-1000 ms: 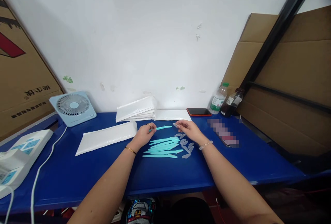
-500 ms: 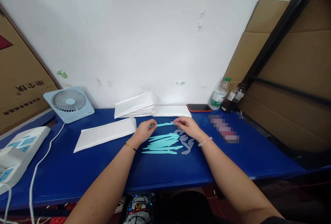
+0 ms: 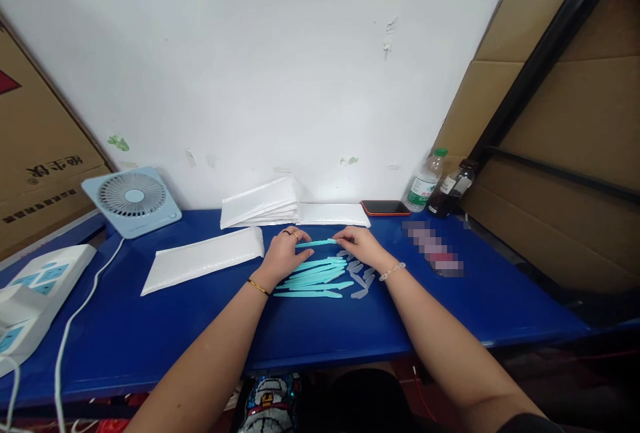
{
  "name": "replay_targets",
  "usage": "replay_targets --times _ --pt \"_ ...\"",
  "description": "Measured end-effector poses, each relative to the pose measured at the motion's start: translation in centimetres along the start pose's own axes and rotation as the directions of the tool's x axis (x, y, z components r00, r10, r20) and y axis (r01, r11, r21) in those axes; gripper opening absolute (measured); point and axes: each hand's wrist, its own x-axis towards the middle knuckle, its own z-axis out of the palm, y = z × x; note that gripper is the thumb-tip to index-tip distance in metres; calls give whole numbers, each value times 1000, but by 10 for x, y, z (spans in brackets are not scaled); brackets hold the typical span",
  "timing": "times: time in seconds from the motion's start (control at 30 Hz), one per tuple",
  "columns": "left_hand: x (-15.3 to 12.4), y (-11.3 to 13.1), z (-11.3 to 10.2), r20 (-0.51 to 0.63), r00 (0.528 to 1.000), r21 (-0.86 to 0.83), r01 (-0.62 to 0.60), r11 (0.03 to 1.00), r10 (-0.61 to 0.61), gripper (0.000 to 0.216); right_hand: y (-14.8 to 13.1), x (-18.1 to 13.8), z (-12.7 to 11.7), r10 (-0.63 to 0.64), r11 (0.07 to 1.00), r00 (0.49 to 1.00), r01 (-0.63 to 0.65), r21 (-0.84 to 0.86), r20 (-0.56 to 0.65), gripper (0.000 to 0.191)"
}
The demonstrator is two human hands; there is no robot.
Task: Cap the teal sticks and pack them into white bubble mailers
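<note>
My right hand (image 3: pixel 356 241) pinches the capped tip of a teal eyebrow razor (image 3: pixel 316 244), which points left with its handle free. My left hand (image 3: pixel 286 253) is at the handle end, thumb and forefinger spread apart above and below it, not gripping it. Just below both hands, several more teal eyebrow razors (image 3: pixel 315 277) lie in a loose row on the table. Right of their blade ends, under my right wrist, is a scatter of several clear plastic blade covers (image 3: pixel 359 280).
White padded envelopes (image 3: pixel 260 203) are stacked against the wall, and one more envelope (image 3: pixel 203 260) lies at left. A fan (image 3: pixel 133 200) and a power strip (image 3: pixel 45 300) stand on the blue table (image 3: pixel 320 333)'s left. At right are a phone (image 3: pixel 385 208), a water bottle (image 3: pixel 425 183) and a dark bottle (image 3: pixel 450 193).
The fingers of my left hand have opened and let go of the razor's handle. My right hand still holds the tip, and the clear cover now sits over the blade end.
</note>
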Motion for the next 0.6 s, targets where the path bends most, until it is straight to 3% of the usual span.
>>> replay_targets --times 0.1,0.23,0.33,0.5,0.6 --pt "-1 0 -1 146 988 -44 -38 998 44 25 0 -2 -9 1 998 1000 -2 -57 -16 18" --pt "-2 0 4 236 970 -54 -53 997 65 23 -2 -9 -15 -35 999 991 37 -12 130 10" --pt "-1 -1 7 231 973 -57 -6 998 19 24 0 -10 -13 -31 998 984 41 -50 178 10" --pt "0 -8 7 184 982 -89 57 994 -40 24 5 -8 -10 -32 985 989 56 -161 147 9" --pt "0 -11 5 143 987 -98 89 991 -75 24 3 -9 -12 -18 998 993 25 -55 121 9"
